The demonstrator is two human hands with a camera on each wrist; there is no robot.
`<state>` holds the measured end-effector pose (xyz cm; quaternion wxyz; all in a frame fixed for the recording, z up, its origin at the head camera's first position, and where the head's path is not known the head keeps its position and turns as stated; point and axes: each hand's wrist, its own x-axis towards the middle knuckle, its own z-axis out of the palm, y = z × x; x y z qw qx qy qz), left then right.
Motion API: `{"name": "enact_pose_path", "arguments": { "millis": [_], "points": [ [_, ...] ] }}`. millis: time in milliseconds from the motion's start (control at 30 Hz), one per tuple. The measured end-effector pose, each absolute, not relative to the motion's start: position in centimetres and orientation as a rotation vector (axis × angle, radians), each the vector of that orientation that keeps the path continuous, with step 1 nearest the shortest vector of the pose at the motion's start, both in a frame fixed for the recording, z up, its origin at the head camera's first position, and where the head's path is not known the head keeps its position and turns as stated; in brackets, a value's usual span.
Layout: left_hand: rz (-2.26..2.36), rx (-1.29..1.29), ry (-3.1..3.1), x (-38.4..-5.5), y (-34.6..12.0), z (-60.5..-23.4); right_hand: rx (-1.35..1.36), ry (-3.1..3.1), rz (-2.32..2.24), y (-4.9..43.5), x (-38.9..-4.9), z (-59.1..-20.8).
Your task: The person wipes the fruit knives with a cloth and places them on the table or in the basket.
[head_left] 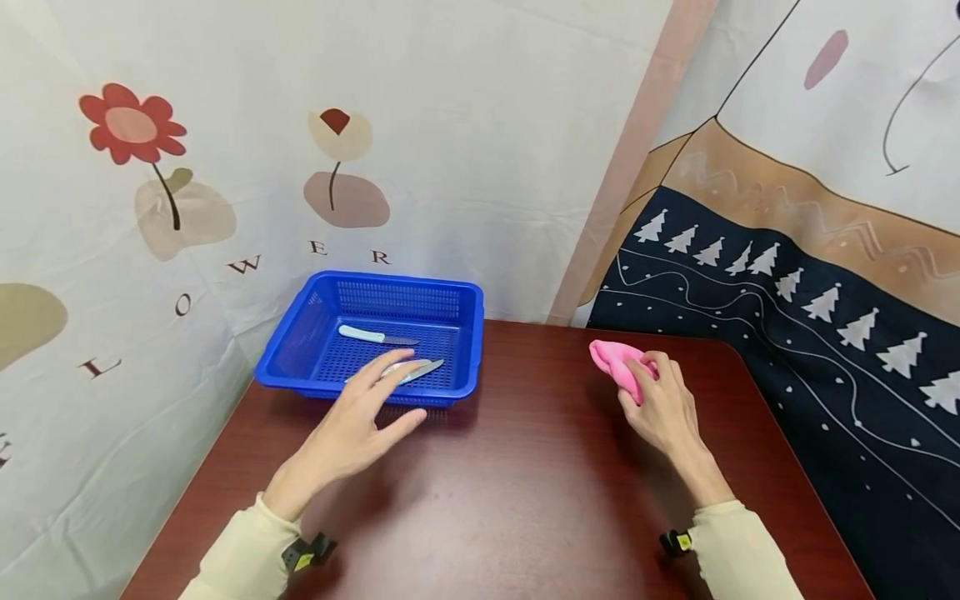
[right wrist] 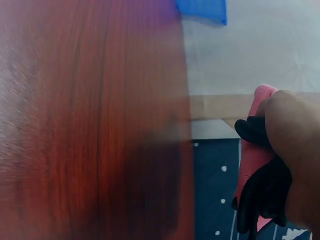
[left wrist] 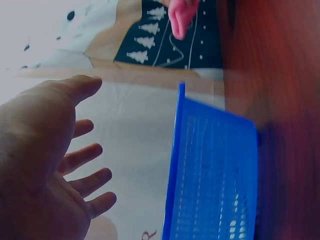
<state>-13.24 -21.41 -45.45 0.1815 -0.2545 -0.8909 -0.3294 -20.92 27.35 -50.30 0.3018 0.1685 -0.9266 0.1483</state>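
Observation:
My left hand point(head_left: 352, 433) hovers at the front edge of a blue plastic basket point(head_left: 300, 382), fingers spread and holding nothing. Inside the basket lies a knife point(head_left: 363, 334) with a pale handle. Nearer the front is another knife point(head_left: 427, 370), its handle partly hidden behind my left fingers. Over on the right side, my right hand point(head_left: 663, 408) grips a folded pink cloth point(head_left: 611, 354) above the table. The left wrist view shows the left palm and the fingers apart beside the basket wall point(left wrist: 212, 170). In the right wrist view, fingers curl round the cloth point(right wrist: 255, 157).
Both hands are over a reddish-brown table point(head_left: 525, 500). The basket stands at its back left, close to a pale curtain point(head_left: 487, 150) with printed flowers. A dark printed panel with white trees point(head_left: 825, 304) hangs along the right side.

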Motion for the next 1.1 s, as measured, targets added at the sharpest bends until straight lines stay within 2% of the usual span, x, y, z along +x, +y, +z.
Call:
{"name": "enact_pose_path", "arguments": {
  "millis": [200, 500, 1100],
  "points": [
    [-0.874, -0.843, -2.469, -11.3, -19.7, -46.4, 0.440, -2.533, 0.359, 26.8, -23.1, -50.9],
    [-0.817, -0.878, -2.543, -9.5, -18.1, -48.9, 0.515, -2.531, 0.270, 25.2, -26.2, -51.7],
    [-0.799, -0.856, -2.575, -8.7, -17.7, -50.5, 0.518, -2.613, 0.151, 22.4, -29.6, -53.2]
  ]
}}
